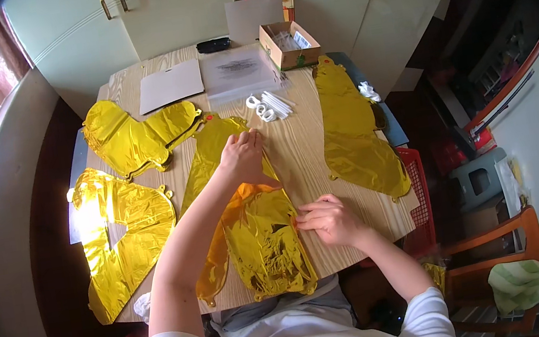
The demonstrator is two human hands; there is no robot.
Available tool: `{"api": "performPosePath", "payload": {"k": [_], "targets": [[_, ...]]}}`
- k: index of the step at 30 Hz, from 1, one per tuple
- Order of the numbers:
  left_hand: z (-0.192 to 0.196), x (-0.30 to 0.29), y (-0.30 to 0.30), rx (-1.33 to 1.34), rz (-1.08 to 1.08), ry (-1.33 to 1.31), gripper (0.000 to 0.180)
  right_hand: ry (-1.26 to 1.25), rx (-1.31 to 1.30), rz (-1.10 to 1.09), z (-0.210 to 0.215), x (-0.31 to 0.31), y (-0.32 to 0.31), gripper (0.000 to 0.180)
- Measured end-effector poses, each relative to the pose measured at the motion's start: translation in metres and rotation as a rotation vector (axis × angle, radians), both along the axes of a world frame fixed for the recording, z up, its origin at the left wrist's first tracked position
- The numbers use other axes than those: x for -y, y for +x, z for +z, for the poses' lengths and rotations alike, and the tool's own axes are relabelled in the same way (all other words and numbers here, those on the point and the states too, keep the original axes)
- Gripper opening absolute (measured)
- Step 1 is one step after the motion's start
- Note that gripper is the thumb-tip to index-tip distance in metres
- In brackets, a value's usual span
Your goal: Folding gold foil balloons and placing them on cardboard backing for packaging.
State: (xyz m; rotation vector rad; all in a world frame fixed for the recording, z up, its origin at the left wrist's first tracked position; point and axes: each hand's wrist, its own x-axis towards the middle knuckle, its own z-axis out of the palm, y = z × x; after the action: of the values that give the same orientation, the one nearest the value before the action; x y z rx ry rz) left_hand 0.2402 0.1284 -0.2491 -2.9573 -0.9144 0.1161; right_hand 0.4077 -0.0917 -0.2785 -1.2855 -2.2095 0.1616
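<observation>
Wooden counter (322, 154) before pale cupboards (192, 7). Gold foil balloon (262, 238) flat, long axis near-far. Left hand (244, 158) pressing far end; right hand (328, 221) pinching right edge.

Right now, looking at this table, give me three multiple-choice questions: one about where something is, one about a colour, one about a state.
1. Where is the cardboard box?
A. far table edge
B. on the chair
C. under the left hand

2. What colour is the foil under the hands?
A. silver
B. gold
C. red

3. How does the left hand sit?
A. lifted clear
B. gripping the box
C. pressed flat on the foil

Answers:
1 A, it stands near the cupboards.
2 B, the sheet shines gold.
3 C, its palm lies on the foil; the right hand pinches the foil's edge.
</observation>
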Motion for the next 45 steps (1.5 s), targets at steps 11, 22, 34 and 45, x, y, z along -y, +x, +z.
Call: {"api": "performPosePath", "payload": {"k": [11, 22, 34, 45], "targets": [[-0.002, 0.000, 0.007, -0.113, 0.069, -0.083, 0.145, 0.100, 0.223, 0.062, 0.008, -0.079, 0.014, 0.038], [0.001, 0.004, 0.006, -0.120, 0.058, -0.082, 0.146, 0.058, 0.352, 0.193, 0.015, -0.069, 0.025, 0.034], [0.003, 0.003, 0.009, -0.119, 0.073, -0.119, 0.146, 0.127, 0.427, 0.395, 0.034, -0.045, 0.022, 0.018], [0.005, -0.001, 0.017, -0.194, 0.143, -0.169, 0.141, 0.157, 0.347, 0.401, 0.038, -0.032, 0.017, 0.014]]}}
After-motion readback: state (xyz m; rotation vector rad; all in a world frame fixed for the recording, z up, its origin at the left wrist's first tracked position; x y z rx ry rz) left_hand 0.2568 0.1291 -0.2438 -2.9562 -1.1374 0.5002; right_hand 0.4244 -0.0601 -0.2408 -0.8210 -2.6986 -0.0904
